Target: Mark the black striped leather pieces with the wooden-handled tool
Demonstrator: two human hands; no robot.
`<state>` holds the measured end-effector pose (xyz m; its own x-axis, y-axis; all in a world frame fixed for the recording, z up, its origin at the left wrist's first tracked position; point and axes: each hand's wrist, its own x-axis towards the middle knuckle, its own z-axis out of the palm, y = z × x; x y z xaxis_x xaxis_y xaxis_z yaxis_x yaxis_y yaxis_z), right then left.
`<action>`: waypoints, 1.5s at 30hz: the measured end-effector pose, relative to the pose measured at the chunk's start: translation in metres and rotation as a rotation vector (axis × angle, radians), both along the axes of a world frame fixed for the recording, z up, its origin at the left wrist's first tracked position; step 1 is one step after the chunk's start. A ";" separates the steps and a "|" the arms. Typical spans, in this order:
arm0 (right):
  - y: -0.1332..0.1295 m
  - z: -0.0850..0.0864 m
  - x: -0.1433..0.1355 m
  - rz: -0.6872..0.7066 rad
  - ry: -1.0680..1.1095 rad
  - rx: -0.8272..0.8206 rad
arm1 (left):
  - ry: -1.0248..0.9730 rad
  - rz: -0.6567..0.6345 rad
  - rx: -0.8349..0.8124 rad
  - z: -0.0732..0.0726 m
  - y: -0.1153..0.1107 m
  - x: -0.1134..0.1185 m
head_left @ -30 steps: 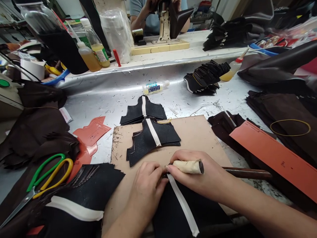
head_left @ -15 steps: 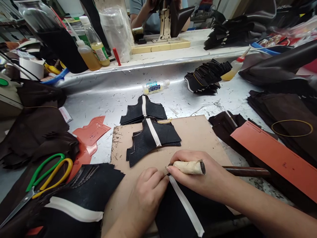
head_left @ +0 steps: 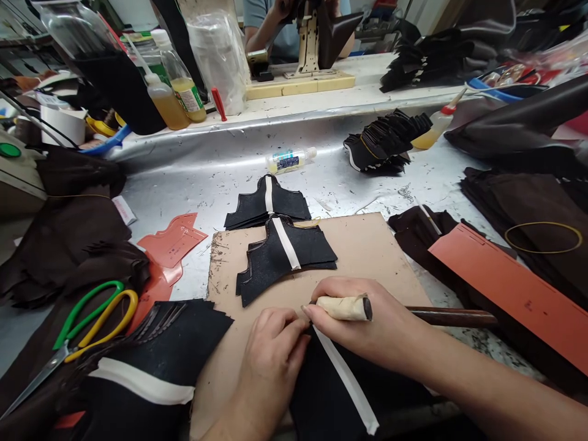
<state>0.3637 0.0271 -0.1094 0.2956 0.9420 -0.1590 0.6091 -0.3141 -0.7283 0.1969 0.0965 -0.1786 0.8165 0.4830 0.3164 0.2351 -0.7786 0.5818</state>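
Note:
My right hand is closed around a short tool with a tape-wrapped handle; its working end is hidden by my fingers. Beneath it lies a black leather piece with a white tape strip down its length. The fingers of my left hand are curled together and pinch the top edge of that piece, close to my right fingertips. Both hands work over a beige board. Farther up, two small stacks of black pieces carry similar white strips.
Scissors and a larger black taped piece lie left, near orange templates. A dark wooden handle and an orange strip are at right. Bottles stand on the back ledge. Another person sits behind a machine.
My left hand has shifted slightly, its fingers more curled. The tape-wrapped tool has moved a little left with my right hand. The view has drifted slightly.

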 end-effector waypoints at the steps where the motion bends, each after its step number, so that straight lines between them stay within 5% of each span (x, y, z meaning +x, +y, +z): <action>1: 0.000 0.000 0.000 -0.006 0.004 0.001 | 0.006 -0.019 0.003 0.000 0.000 -0.001; 10: -0.004 0.006 0.000 0.056 0.013 0.074 | 0.097 -0.254 0.250 0.015 -0.001 0.001; 14: -0.009 0.007 -0.002 0.029 0.040 0.262 | 0.064 -0.203 0.258 0.012 -0.003 -0.001; 19: -0.006 0.010 -0.001 0.088 -0.026 -0.006 | -0.007 -0.108 0.239 0.009 -0.006 -0.003; 24: -0.008 0.013 -0.002 0.023 0.036 0.301 | -0.022 -0.007 0.272 0.010 -0.007 -0.003; 29: -0.003 0.008 -0.004 0.138 -0.030 0.067 | -0.013 0.017 0.303 0.009 -0.007 -0.002; 34: -0.004 0.014 -0.008 0.079 -0.027 0.301 | -0.038 0.008 0.285 0.008 -0.010 -0.002; 38: -0.007 -0.001 -0.006 0.157 -0.064 0.189 | -0.005 0.033 0.216 0.005 -0.009 -0.007; 45: -0.029 -0.016 0.062 -0.251 -0.182 0.267 | 0.021 0.218 -0.144 0.007 -0.010 -0.001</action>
